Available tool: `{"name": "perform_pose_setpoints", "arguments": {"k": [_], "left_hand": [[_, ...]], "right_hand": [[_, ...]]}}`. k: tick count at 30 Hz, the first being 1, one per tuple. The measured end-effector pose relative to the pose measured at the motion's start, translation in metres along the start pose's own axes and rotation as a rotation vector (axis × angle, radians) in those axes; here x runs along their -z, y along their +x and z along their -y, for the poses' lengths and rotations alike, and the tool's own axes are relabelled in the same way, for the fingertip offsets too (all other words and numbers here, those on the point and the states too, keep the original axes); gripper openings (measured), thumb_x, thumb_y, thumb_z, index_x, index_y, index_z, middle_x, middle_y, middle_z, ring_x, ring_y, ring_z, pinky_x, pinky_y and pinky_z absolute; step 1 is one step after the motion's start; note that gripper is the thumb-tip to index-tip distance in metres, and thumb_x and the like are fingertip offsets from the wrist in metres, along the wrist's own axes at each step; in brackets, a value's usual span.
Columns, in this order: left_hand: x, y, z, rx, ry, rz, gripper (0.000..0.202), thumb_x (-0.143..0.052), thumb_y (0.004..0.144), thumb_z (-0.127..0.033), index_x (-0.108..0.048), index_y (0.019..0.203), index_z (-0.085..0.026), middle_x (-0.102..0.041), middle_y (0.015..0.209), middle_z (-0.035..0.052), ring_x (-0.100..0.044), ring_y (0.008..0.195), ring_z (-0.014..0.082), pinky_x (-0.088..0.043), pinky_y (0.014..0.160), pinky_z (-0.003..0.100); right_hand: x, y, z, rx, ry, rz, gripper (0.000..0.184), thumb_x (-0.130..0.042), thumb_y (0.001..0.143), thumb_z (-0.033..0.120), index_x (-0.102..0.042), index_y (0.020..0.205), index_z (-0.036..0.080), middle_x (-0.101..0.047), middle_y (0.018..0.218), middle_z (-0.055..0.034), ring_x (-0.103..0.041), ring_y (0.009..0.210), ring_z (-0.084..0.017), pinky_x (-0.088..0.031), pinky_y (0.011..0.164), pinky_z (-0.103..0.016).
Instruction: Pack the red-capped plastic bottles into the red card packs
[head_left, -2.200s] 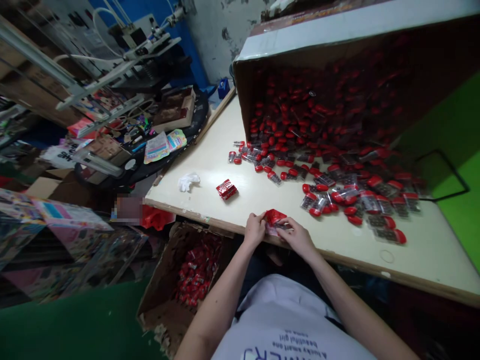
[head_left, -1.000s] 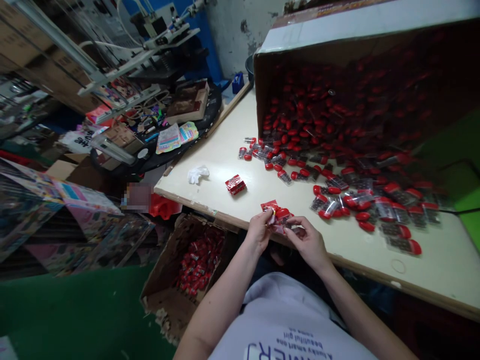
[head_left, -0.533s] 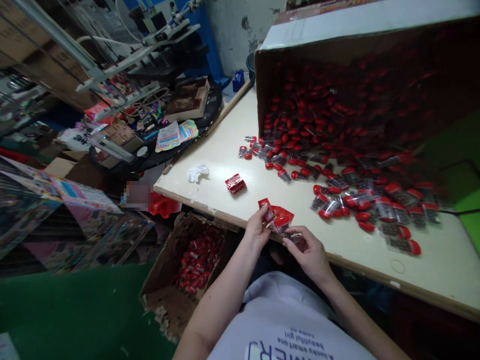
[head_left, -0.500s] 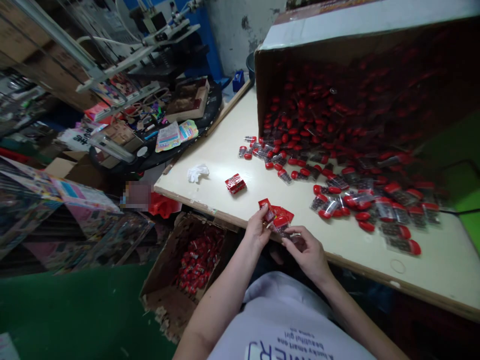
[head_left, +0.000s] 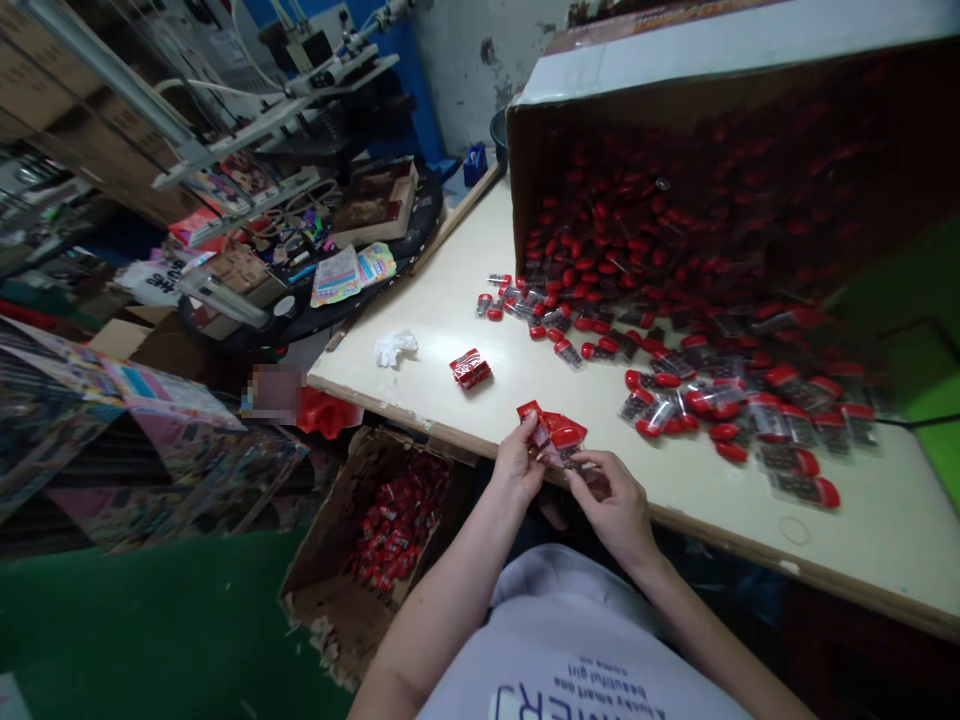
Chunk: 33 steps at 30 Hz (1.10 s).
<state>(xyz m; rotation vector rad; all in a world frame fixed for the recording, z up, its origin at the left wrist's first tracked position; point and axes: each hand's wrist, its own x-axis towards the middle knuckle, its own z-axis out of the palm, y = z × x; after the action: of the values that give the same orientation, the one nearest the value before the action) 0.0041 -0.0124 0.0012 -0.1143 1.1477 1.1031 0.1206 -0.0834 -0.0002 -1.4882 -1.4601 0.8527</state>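
Wrapper point(head_left: 562, 430), red, sits just below ctr of frame, held between both hands at the near edge of the table point(head_left: 420, 290). Approx. 0.5 s ago a rounded red cap stood out on it, w/ a dark, see-through body below; now the red face looks flatter and no cap reads clearly. Prob. the piece is covered or turned, i.e. the wrapper is mid-handling, not finished; can't confirm.

L hand point(head_left: 521, 462) pinches the wrapper's left side, thumb on top. R hand point(head_left: 611, 505) is narrow, fingertips at its lower-right end; whether they grip wrapper or smth in it, can't tell.

Red-and-white bundle point(head_left: 469, 370), ctr, hasn't shifted on the table; nor has the pile of red-capped pieces point(head_left: 724, 432), right of frame. Lower carton point(head_left: 319, 590), bottom left of ctr, holds red packs point(head_left: 394, 530) as before.
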Motion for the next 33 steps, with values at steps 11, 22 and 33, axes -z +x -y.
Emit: {"name": "perform_pose_setpoints", "arguments": {"k": [11, 22, 33], "left_hand": [[0.002, -0.008, -0.002, 0.069, 0.021, 0.071, 0.010, -0.065, 0.069, -0.019, -0.059, 0.073, -0.012, -0.060, 0.067, 0.0035, -0.054, 0.056, 0.0111, -0.039, 0.049, 0.023], [0.003, -0.003, 0.003, -0.020, 0.067, 0.043, 0.020, -0.071, 0.064, -0.024, -0.060, 0.076, -0.013, -0.061, 0.067, 0.0030, -0.055, 0.057, 0.0117, -0.038, 0.047, 0.022], [0.001, -0.014, 0.009, -0.071, 0.149, 0.197, 0.028, -0.077, 0.056, -0.028, -0.064, 0.074, -0.010, -0.065, 0.067, 0.0054, -0.055, 0.054, 0.0102, -0.037, 0.048, 0.020]], "right_hand": [[0.003, 0.008, -0.002, 0.005, -0.051, -0.029, 0.014, -0.053, 0.083, 0.030, -0.056, 0.094, 0.024, -0.061, 0.090, -0.0030, -0.060, 0.070, -0.016, -0.051, 0.065, -0.028], [0.000, 0.003, -0.004, 0.033, -0.030, 0.011, 0.013, -0.051, 0.083, 0.029, -0.056, 0.094, 0.024, -0.060, 0.089, -0.0034, -0.060, 0.070, -0.016, -0.052, 0.065, -0.030], [0.001, 0.008, -0.008, 0.035, -0.034, -0.009, 0.013, -0.051, 0.084, 0.030, -0.056, 0.094, 0.024, -0.060, 0.092, -0.0040, -0.060, 0.076, -0.018, -0.051, 0.068, -0.031]]}}
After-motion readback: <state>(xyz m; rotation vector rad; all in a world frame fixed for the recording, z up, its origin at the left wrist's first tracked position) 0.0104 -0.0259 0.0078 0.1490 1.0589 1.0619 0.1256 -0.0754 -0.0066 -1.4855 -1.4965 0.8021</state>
